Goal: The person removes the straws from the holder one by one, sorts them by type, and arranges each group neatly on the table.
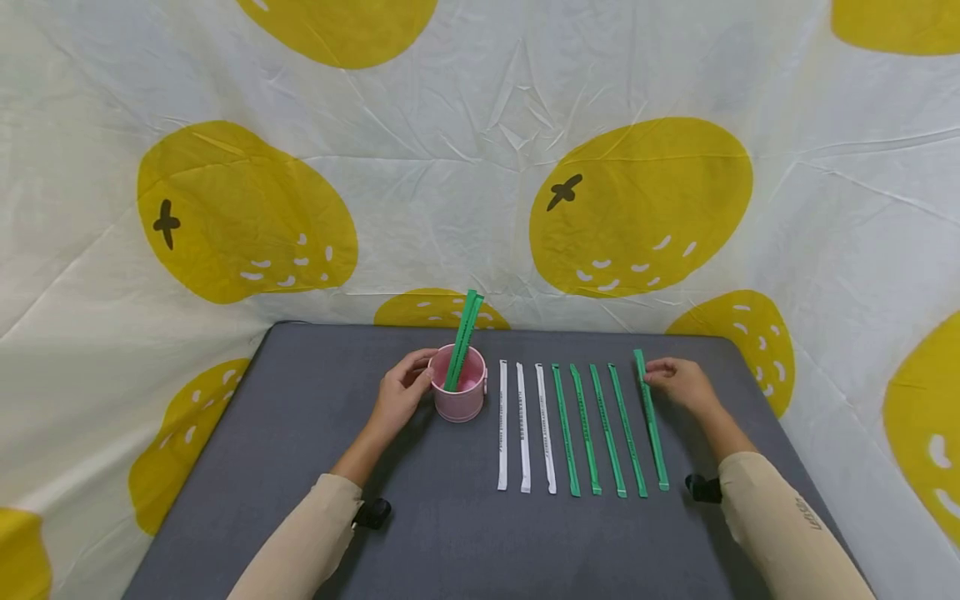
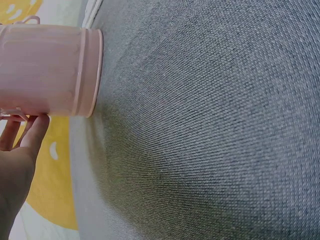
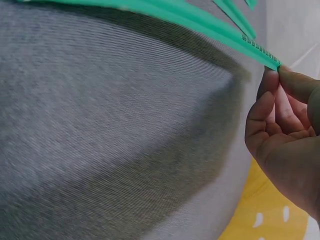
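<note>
A small pink bucket (image 1: 459, 406) stands on the dark grey table with a few green paper-wrapped straws (image 1: 463, 337) leaning up out of it. At its left side, my left hand (image 1: 400, 392) holds the bucket, thumb and fingers on its wall near the rim; the left wrist view shows fingertips against the bucket (image 2: 45, 70) by its handle. My right hand (image 1: 681, 383) pinches the far end of the rightmost green wrapped straw (image 1: 652, 425) between thumb and forefinger. In the right wrist view, a shadow lies under this straw (image 3: 200, 22), which is raised off the cloth.
Three white wrapped straws (image 1: 522, 433) and several green wrapped straws (image 1: 587, 433) lie side by side between the bucket and my right hand. Behind the table (image 1: 450, 533) hangs a white cloth (image 1: 450, 208) printed with yellow fruit shapes.
</note>
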`<state>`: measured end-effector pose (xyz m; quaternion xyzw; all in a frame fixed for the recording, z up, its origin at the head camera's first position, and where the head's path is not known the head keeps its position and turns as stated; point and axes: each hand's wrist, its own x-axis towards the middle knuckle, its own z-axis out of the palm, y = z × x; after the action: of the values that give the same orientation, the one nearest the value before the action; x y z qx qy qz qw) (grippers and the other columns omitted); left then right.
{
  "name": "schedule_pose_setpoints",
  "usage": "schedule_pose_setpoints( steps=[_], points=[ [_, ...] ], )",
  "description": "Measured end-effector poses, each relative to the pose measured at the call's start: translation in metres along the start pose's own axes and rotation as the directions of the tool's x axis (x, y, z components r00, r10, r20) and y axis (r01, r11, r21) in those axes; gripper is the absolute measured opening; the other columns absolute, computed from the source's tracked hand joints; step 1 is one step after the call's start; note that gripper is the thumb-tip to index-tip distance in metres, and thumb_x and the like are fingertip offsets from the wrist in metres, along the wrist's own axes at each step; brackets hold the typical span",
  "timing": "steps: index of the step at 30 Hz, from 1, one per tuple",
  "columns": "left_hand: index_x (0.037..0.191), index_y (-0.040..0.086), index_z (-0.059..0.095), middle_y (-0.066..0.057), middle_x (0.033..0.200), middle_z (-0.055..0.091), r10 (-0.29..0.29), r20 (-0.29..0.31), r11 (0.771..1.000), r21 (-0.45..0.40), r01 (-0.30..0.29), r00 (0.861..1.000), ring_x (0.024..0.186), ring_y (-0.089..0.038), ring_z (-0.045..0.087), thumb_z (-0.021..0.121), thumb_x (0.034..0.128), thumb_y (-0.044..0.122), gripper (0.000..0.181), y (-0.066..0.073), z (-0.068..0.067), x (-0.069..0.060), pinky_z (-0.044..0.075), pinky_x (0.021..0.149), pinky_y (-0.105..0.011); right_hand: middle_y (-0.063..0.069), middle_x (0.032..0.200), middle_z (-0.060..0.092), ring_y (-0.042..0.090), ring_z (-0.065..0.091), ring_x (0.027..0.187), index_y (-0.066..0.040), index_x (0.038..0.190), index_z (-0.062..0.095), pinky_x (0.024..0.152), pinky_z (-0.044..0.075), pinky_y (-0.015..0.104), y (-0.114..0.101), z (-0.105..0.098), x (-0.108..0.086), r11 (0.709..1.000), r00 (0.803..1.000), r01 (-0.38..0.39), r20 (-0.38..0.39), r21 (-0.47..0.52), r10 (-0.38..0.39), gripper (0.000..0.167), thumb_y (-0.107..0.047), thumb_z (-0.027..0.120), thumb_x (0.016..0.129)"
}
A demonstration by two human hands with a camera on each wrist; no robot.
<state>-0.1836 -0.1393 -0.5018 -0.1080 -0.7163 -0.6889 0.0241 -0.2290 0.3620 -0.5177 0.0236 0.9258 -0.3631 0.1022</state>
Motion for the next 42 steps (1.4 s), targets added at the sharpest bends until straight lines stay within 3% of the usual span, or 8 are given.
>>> schedule_pose_setpoints(
  steps=[5, 11, 17, 28, 36, 42],
  points=[
    [0.137, -0.011, 0.056, -0.039, 0.131, 0.059, -0.005, -0.002, 1.000, 0.011, 0.005, 1.000, 0.120, -0.058, 0.057, 0.059, 0.1006, -0.005, 0.037, -0.005, -0.001, 0.002, 0.057, 0.084, -0.019, 0.024, 0.114, 0.074, 0.019, 0.070, 0.086, 0.008, 0.128, 0.064, 0.072, 0.056, 0.030, 0.003, 0.006, -0.001, 1.000, 1.000, -0.019, 0.013, 0.020, 0.018, 0.038, -0.020, 0.065, 0.102],
    [0.139, -0.007, 0.057, -0.036, 0.133, 0.060, -0.002, -0.011, 1.000, 0.021, 0.002, 1.000, 0.121, -0.056, 0.058, 0.058, 0.1006, -0.006, 0.038, -0.026, -0.004, 0.007, 0.056, 0.083, -0.016, 0.024, 0.112, 0.075, 0.017, 0.070, 0.084, 0.009, 0.126, 0.065, 0.070, 0.057, 0.030, 0.003, 0.014, -0.001, 0.999, 0.999, -0.027, 0.034, 0.034, 0.026, 0.036, -0.017, 0.066, 0.102],
    [0.137, 0.001, 0.062, -0.030, 0.131, 0.064, 0.007, -0.013, 1.000, 0.030, -0.006, 1.000, 0.120, -0.051, 0.062, 0.061, 0.1014, -0.001, 0.036, -0.031, -0.005, 0.007, 0.057, 0.084, -0.017, 0.023, 0.108, 0.076, 0.017, 0.071, 0.081, 0.010, 0.124, 0.066, 0.070, 0.058, 0.030, 0.002, 0.018, -0.003, 0.999, 0.999, -0.034, 0.025, 0.027, 0.034, 0.034, -0.015, 0.066, 0.101],
    [0.137, 0.002, 0.062, -0.029, 0.130, 0.065, 0.013, -0.021, 0.999, 0.045, -0.012, 1.000, 0.119, -0.049, 0.063, 0.062, 0.1014, 0.001, 0.036, -0.030, -0.005, 0.006, 0.057, 0.083, -0.017, 0.020, 0.102, 0.077, 0.019, 0.070, 0.078, 0.008, 0.120, 0.068, 0.068, 0.055, 0.030, -0.004, 0.023, -0.005, 1.000, 1.000, -0.024, 0.004, -0.014, 0.024, 0.031, -0.016, 0.067, 0.101],
    [0.140, -0.006, 0.057, -0.036, 0.133, 0.060, -0.003, 0.000, 0.999, 0.034, 0.003, 1.000, 0.122, -0.055, 0.059, 0.058, 0.1015, -0.004, 0.039, -0.031, -0.006, 0.008, 0.056, 0.083, -0.016, 0.021, 0.103, 0.076, 0.022, 0.070, 0.079, 0.007, 0.120, 0.067, 0.067, 0.053, 0.031, -0.007, 0.024, -0.006, 0.999, 0.999, -0.036, -0.004, -0.028, 0.036, 0.032, -0.018, 0.067, 0.100],
    [0.138, -0.011, 0.057, -0.039, 0.131, 0.060, -0.014, 0.007, 0.999, 0.039, 0.014, 1.000, 0.121, -0.057, 0.058, 0.059, 0.1006, -0.005, 0.038, -0.008, -0.002, 0.004, 0.059, 0.086, -0.025, 0.019, 0.100, 0.075, 0.021, 0.068, 0.078, 0.006, 0.118, 0.068, 0.066, 0.053, 0.033, -0.006, 0.026, -0.004, 0.997, 1.000, -0.031, -0.002, -0.068, 0.031, 0.030, -0.018, 0.067, 0.100]
  ],
)
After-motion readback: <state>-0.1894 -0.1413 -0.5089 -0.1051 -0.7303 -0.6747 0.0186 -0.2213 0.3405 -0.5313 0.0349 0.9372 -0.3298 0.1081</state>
